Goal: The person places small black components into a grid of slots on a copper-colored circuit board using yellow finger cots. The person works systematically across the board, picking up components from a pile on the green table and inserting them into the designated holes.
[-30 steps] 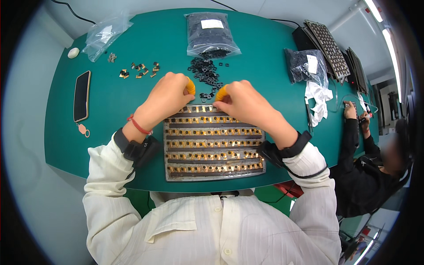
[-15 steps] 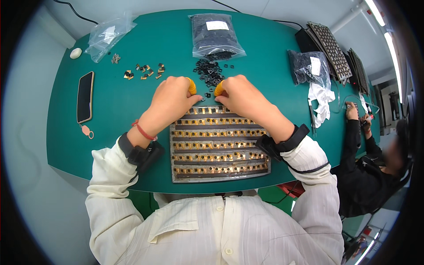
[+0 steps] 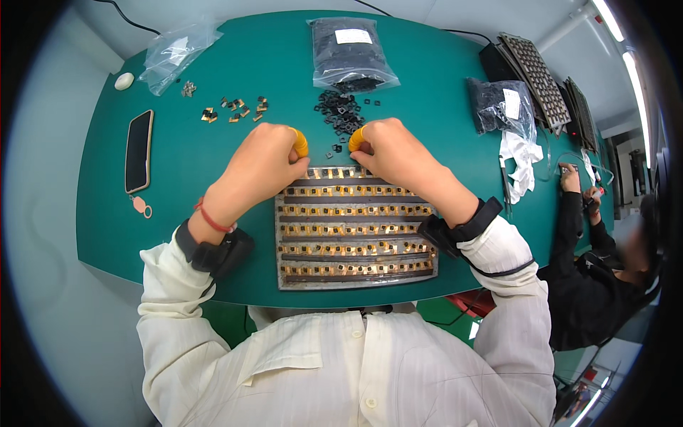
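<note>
A tray (image 3: 356, 201) lies in front of me, with rows of small gold-coloured pieces bearing black squares. My left hand (image 3: 272, 158) is closed in a pinch at the far left part of the tray, by its top row. My right hand (image 3: 388, 148) is pinched too, at the far edge right of the middle. Yellow covers wrap fingers on both hands. Whatever sits between the fingertips is hidden or too small to make out. Just beyond the hands lies a pile of small black square frames (image 3: 340, 110), with a few loose ones near the tray's far edge.
Beyond the pile lies a clear bag (image 3: 346, 53) of black parts; another bag (image 3: 498, 107) lies right, near stacked trays (image 3: 533, 82). Left are loose gold-and-black pieces (image 3: 242, 110), a phone (image 3: 139, 151) and an empty-looking plastic bag (image 3: 178, 53). A co-worker (image 3: 590, 285) sits at the right.
My left hand has moved left and slightly nearer, away from the loose black frames, to the tray's top row. My right hand has shifted only slightly. The gap between the hands is wider.
</note>
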